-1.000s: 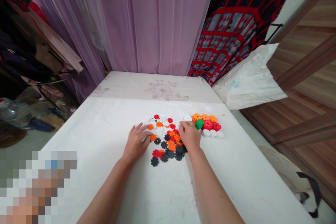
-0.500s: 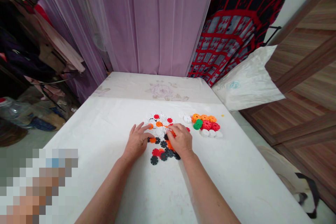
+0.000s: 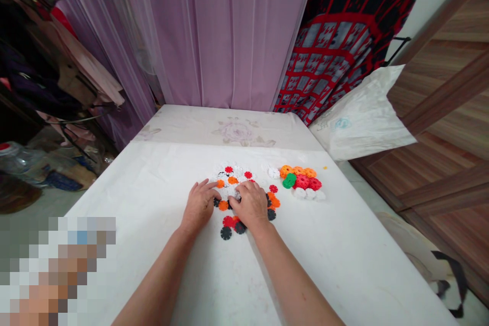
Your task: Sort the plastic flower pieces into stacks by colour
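Nearest on the table [image 3: 225, 280]: two black discs [image 3: 226, 233] and one red disc [image 3: 228, 221]. Next, mid-table: one disc pile [image 3: 233, 180]. Left hand [image 3: 198, 206]: at the pile's left edge, fingers half-curled; hold on any disc impossible to tell. Right hand [image 3: 250, 205]: palm down over the pile, fingers bent; grip hidden, contents impossible to tell. To the right, apart from the pile: three white stacks [image 3: 310, 194], two red stacks [image 3: 301, 181], three orange stacks [image 3: 297, 170]. Beyond the table: one purple curtain [image 3: 214, 35].

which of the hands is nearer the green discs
Right. The right hand is over the mixed discs, left of the green discs; the left hand is farther left, at the mixed discs' left edge.
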A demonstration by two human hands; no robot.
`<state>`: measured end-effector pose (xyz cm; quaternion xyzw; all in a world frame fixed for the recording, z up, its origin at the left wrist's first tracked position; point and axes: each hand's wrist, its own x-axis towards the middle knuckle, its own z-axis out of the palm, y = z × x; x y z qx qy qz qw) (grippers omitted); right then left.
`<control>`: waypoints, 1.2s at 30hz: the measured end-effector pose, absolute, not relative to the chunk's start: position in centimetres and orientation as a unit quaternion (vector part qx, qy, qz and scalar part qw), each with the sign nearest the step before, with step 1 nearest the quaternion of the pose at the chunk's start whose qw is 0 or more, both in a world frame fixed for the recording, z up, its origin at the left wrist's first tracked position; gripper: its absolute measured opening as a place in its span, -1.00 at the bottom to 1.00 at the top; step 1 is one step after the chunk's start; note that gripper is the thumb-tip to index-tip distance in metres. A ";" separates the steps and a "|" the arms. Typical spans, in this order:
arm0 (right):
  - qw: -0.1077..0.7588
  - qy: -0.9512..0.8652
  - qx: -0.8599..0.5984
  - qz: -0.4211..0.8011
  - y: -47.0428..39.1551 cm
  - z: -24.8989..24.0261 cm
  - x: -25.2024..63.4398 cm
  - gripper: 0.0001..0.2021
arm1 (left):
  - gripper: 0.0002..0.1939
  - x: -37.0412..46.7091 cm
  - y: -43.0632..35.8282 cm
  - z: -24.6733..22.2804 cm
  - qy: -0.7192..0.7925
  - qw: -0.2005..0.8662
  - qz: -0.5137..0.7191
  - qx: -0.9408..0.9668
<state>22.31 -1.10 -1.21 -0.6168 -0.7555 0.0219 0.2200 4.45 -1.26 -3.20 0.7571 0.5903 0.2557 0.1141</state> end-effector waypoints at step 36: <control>0.323 -0.604 -0.727 0.047 1.3 -2.5 29.7 -0.69 | -0.67 4.6 -1.1 -3.4 0.584 0.110 0.262 0.761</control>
